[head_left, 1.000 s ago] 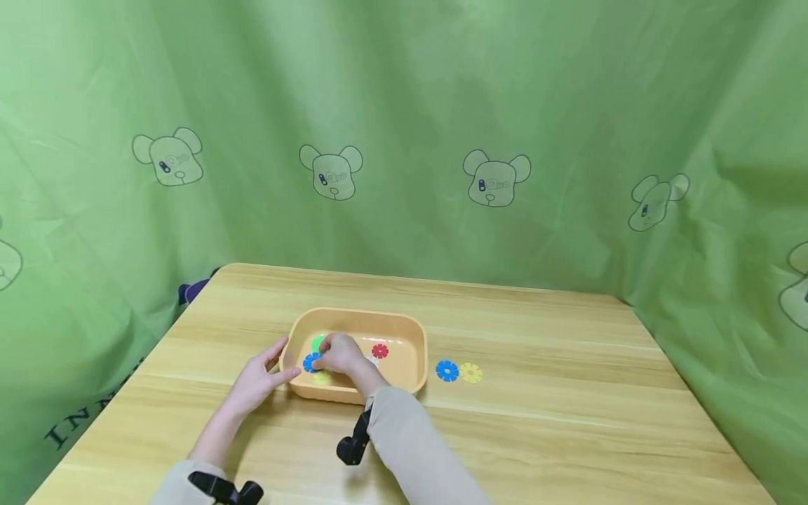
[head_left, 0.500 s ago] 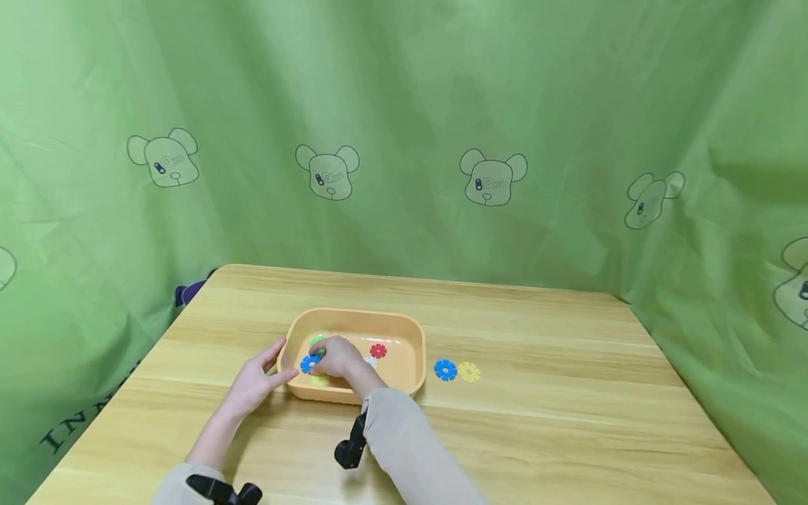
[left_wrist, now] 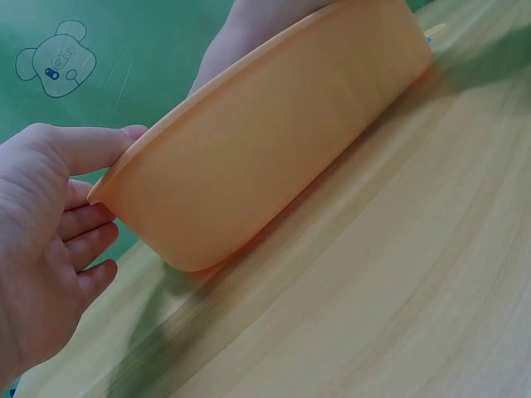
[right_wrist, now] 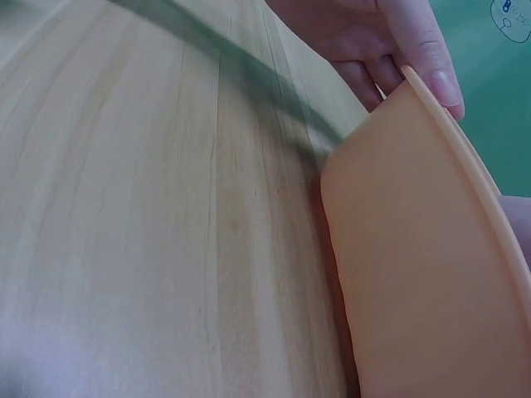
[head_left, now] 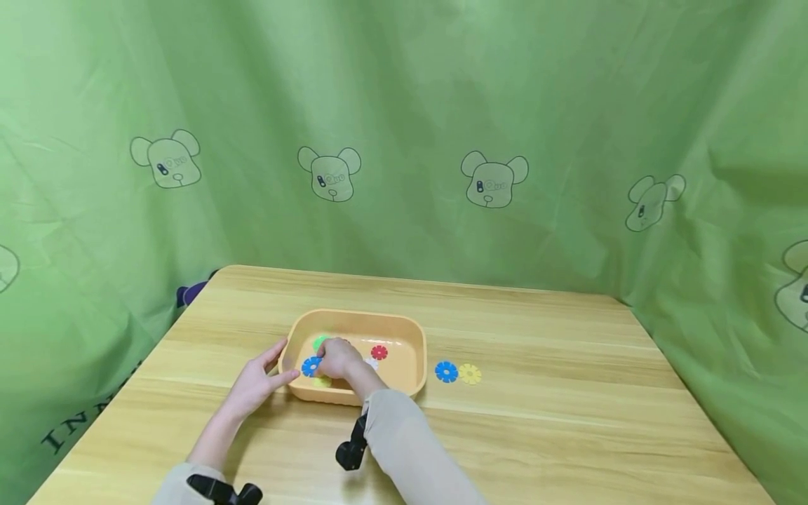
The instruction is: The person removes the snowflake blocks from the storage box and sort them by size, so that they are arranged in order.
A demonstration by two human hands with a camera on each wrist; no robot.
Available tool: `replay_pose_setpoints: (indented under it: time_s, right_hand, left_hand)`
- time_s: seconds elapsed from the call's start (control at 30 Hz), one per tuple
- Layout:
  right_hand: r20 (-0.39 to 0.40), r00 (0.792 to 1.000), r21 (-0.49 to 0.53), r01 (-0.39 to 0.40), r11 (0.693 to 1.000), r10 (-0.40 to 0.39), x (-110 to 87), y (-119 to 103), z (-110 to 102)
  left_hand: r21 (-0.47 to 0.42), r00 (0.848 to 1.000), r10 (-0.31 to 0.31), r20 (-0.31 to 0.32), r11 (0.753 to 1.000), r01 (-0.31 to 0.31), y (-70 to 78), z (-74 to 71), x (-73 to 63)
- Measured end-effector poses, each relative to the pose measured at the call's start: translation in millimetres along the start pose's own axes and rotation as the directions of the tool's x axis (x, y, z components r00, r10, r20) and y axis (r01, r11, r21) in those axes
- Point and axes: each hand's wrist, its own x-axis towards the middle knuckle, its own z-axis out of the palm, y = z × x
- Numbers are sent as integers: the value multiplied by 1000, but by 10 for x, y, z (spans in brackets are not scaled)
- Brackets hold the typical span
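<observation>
1. Right hand [head_left: 341, 359]: down inside basin, fingers bent, tips pointing left. Cannot tell whether anything is pinched; fingertips largely hidden in head view, basin wall blocks them in both wrist views.
2. Left hand [head_left: 252, 382]: holding the basin at its left end, thumb hooked over the rim, other fingers along the outside.
3. Orange basin [head_left: 410, 361]: oblong, rounded corners, upright on the worktop [head_left: 555, 407].
4. Inside, by right fingertips: blue notched disc [head_left: 309, 367] at left end, touching or just beside the thumb, unclear which. Green disc [head_left: 320, 343] behind it, pale yellow disc [head_left: 322, 382] on the near side, partly covered.
5. Right of that hand, also inside: red notched disc [head_left: 379, 353]; white piece [head_left: 373, 363] nearer the forearm, partly hidden.
6. Outside, just right of basin: second blue disc [head_left: 446, 372] and yellow notched disc [head_left: 470, 374], side by side, flat.
7. Beyond: green curtain [head_left: 404, 77] printed with bear heads.
</observation>
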Motion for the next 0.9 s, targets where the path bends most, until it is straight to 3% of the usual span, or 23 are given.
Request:
replay_pose_setpoints:
  time_s: [0.4,0.67,0.9]
  right_hand:
    - [-42,999,24,7,1000,-6,12,61,-24]
    - [-74,995,47,70,996,-67,-30,68,-121]
    - [-73,997,242,48,969,-31,-64,137,-191]
  left_hand:
    - [1,1000,-4,4,1000,4,-1,30,24]
    - [11,1000,3,-4,1000,-3,-34,48,37]
    - [8,1000,-18,2,1000,18,-15,17,3]
